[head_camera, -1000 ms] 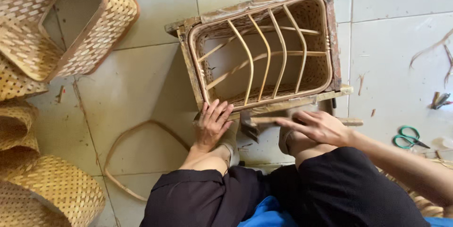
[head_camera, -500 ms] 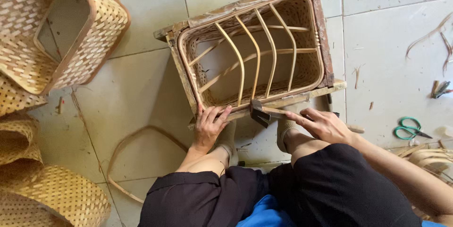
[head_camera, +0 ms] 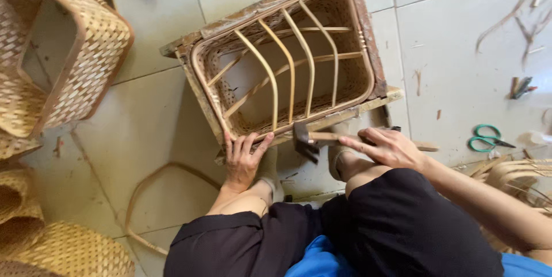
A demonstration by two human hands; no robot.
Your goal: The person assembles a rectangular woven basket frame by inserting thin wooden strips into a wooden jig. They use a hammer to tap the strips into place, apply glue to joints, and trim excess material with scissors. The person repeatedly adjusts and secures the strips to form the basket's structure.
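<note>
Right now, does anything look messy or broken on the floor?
Yes. Thin cane scraps lie scattered on the tiles at upper right, and green scissors lie loose on the floor. The wooden frame around the basket looks worn and chipped. Nothing looks spilled.

Straw-gold wicker against pale grey tile

The rectangular woven basket [head_camera: 287, 64] is honey-tan with lighter bent ribs, set in a weathered brown wooden frame [head_camera: 198, 32]. The finished baskets [head_camera: 63, 52] at the side show a checked tan-and-cream weave with darker brown rims. The hammer [head_camera: 307, 139] has a dark head and a pale wooden handle. The scissors [head_camera: 486, 138] have green handles. The shorts [head_camera: 345, 237] are black, over a patch of bright blue. The floor tiles [head_camera: 460, 52] are off-white with grey grout lines.
</note>
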